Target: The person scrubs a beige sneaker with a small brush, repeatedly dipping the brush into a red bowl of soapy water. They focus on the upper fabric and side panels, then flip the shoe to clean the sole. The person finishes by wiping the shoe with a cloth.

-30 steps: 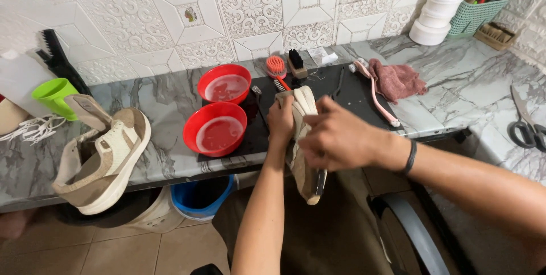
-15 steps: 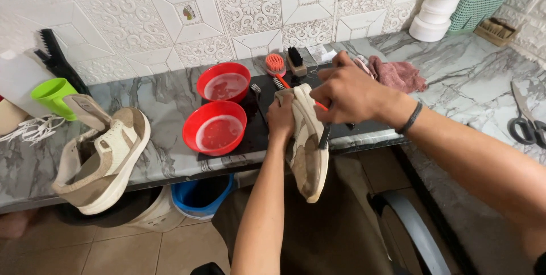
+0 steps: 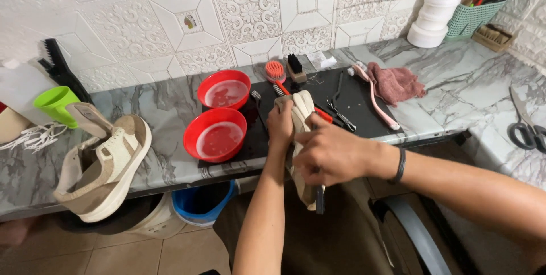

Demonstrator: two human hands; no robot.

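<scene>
Nearest you, your right hand [image 3: 330, 152] is closed around a dark-handled brush [image 3: 319, 198], whose end pokes out below your fist, and it presses against the side of the beige shoe [image 3: 302, 138]. Your left hand [image 3: 280, 124] grips that shoe near its upper end, fingers wrapped tight, holding it out past the front edge of the marble counter [image 3: 455, 81], above your lap. This looks like the scrubbing step on the shoe's side panel; the stroke that follows calls for a firm left grip so the shoe does not twist under the bristles.

Just beyond your hands, on the black mat [image 3: 364, 101] at the counter's front edge, sit two red bowls [image 3: 219, 135] of water, one behind the other. Off toward the counter's left end, the matching shoe [image 3: 102, 164] lies tipped over the front edge, with white laces [image 3: 31, 135] and a green cup [image 3: 54, 101] behind it.

Further back on the mat lie an orange brush [image 3: 276, 70], a black-bristled brush [image 3: 294, 65] and a pink cloth [image 3: 395, 81]. Scissors [image 3: 526, 124] rest near the counter's right edge. At the far right corner stand stacked white tubs [image 3: 435, 13] and a green basket [image 3: 475, 13] of tools.
</scene>
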